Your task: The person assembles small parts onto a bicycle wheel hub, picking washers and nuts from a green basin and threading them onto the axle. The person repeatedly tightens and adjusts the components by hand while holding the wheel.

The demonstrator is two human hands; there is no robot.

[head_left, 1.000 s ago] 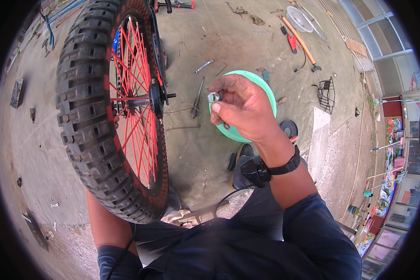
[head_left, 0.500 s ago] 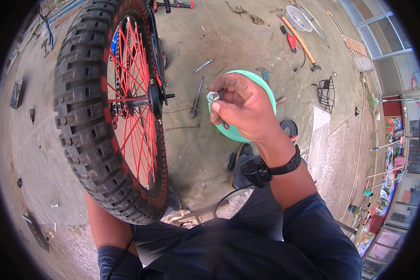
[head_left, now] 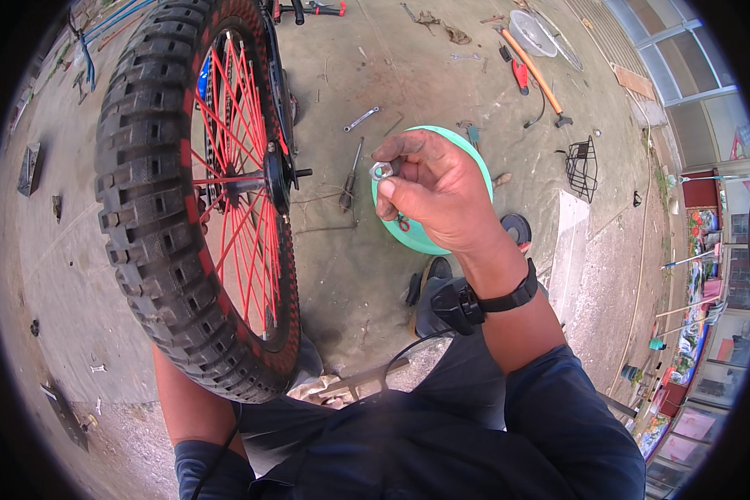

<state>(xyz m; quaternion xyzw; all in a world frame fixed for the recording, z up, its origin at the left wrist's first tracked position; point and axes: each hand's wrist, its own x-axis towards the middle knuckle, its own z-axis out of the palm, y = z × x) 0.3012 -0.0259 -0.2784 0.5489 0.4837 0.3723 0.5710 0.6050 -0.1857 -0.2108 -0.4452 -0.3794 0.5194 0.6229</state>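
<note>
We hold a small metal nut (head_left: 382, 172) pinched between thumb and fingertips of our right hand (head_left: 433, 196), raised just to the three o'clock side of the wheel (head_left: 204, 196). Our left hand is hidden behind the knobby tyre, so we cannot tell its grip; only the forearm shows at six o'clock. By our judgement the nut is off the axle stub (head_left: 302, 173), which pokes bare from the hub, and threading it on remains. Under the hand lies a green basin (head_left: 425, 237). On the concrete between axle and basin rest a screwdriver (head_left: 350, 179) and, at twelve o'clock of it, a wrench (head_left: 362, 119). Nothing blocks the axle.
</note>
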